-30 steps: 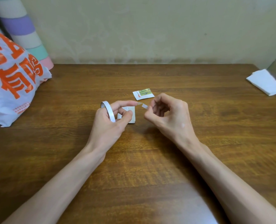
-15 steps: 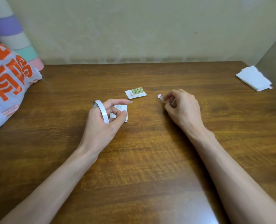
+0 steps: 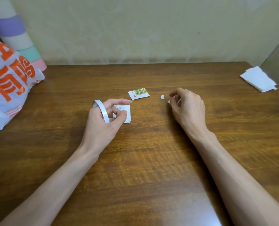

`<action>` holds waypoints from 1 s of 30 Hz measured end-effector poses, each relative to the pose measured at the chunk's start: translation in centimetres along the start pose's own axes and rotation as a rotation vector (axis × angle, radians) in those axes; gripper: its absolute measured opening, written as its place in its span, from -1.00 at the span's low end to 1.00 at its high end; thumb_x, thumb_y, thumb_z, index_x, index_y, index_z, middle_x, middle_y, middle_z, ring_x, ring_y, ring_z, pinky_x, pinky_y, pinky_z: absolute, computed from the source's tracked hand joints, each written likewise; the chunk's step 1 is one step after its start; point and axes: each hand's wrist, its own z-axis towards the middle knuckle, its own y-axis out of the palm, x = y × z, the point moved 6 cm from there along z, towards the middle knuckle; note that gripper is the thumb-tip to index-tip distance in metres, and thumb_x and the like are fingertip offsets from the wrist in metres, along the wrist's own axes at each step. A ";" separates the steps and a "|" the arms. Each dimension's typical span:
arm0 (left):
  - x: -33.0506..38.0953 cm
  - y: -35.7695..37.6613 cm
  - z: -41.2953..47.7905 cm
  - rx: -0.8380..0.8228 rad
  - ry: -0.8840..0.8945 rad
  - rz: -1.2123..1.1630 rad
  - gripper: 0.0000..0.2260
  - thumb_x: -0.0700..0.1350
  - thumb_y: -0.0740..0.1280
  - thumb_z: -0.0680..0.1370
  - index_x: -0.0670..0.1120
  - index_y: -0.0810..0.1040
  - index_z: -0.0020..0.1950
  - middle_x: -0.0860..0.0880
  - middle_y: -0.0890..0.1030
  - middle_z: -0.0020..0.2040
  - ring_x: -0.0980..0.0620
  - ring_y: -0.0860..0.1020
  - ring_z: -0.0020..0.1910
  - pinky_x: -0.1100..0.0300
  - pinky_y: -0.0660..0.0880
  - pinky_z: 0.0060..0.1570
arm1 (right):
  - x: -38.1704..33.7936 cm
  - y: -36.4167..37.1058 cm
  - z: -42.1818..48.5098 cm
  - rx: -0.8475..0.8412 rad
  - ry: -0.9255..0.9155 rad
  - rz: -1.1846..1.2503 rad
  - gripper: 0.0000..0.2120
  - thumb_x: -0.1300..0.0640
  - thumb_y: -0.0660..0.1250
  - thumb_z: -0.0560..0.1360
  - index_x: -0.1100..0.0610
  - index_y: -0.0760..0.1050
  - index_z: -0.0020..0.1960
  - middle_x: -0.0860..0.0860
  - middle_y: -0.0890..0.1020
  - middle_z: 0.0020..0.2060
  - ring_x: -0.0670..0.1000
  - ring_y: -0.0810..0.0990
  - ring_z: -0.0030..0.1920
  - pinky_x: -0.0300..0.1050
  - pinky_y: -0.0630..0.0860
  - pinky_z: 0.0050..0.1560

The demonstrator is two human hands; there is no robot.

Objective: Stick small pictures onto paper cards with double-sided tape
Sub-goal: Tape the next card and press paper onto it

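On the wooden table (image 3: pixel 151 160), the left hand (image 3: pixel 102 128) has a double-sided tape roll (image 3: pixel 101 110) looped over its curled fingers. Its thumb and 1 finger pinch a printed paper card (image 3: pixel 124 111), index finger stretched out. Just beyond that fingertip lies 1 bamboo picture (image 3: pixel 138 93). The right hand (image 3: pixel 188 106) is loosely curled, thumb and index apart. 1 white scrap (image 3: pixel 169 101) touches its thumb tip, and another scrap (image 3: pixel 162 97) lies just beside.

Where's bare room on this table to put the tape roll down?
Bare wood: the strip nearer than the left hand and right hand, and the far band between the orange-printed white plastic bag and white paper stack. Crowded: the middle, around the bamboo-print picture, white card, paper scraps.
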 end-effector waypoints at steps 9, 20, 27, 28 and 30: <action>-0.3 -0.8 0.4 0.035 -0.003 0.015 -0.79 -0.20 0.41 0.62 0.08 0.72 0.13 -0.04 0.53 -0.32 0.19 0.43 -0.41 0.32 0.36 -0.27 | -1.1 0.5 0.0 -0.011 -0.080 0.221 -0.71 0.26 0.33 0.58 -0.01 0.68 0.19 -0.06 0.69 0.05 -0.02 0.66 -0.02 0.10 0.63 0.05; -0.8 -2.4 0.9 0.122 -0.035 -0.007 -0.78 -0.18 0.42 0.61 0.13 0.72 0.13 0.08 0.51 -0.34 0.19 0.41 -0.42 0.17 0.36 -0.27 | -8.9 4.5 -3.4 -0.354 -0.443 0.196 -0.62 -0.21 0.47 0.53 -0.04 0.67 0.26 -0.04 0.65 0.19 0.06 0.52 0.29 0.08 0.47 0.25; -1.1 -2.6 1.0 0.129 -0.037 -0.016 -0.77 -0.19 0.42 0.60 0.13 0.72 0.12 0.06 0.51 -0.34 0.17 0.38 -0.42 0.20 0.34 -0.27 | -9.7 5.0 -2.3 -0.265 -0.446 0.147 -0.74 -0.11 0.43 0.60 0.02 0.71 0.16 0.01 0.67 0.08 0.12 0.57 0.15 0.02 0.48 0.14; -1.2 -2.7 1.0 0.132 -0.043 -0.016 -0.77 -0.19 0.42 0.60 0.13 0.72 0.12 0.05 0.51 -0.33 0.16 0.37 -0.42 0.20 0.34 -0.28 | -9.7 5.1 -2.2 -0.247 -0.447 0.147 -0.76 -0.08 0.43 0.60 0.03 0.72 0.14 0.02 0.68 0.06 0.12 0.58 0.13 0.02 0.49 0.12; -1.3 -2.9 1.1 0.134 -0.052 -0.016 -0.77 -0.18 0.42 0.60 0.13 0.71 0.12 0.05 0.52 -0.32 0.18 0.38 -0.43 0.21 0.34 -0.29 | -9.8 5.3 -2.1 -0.195 -0.488 0.120 -0.80 -0.02 0.45 0.59 0.08 0.74 0.07 0.03 0.69 0.03 0.14 0.59 0.09 0.03 0.50 0.09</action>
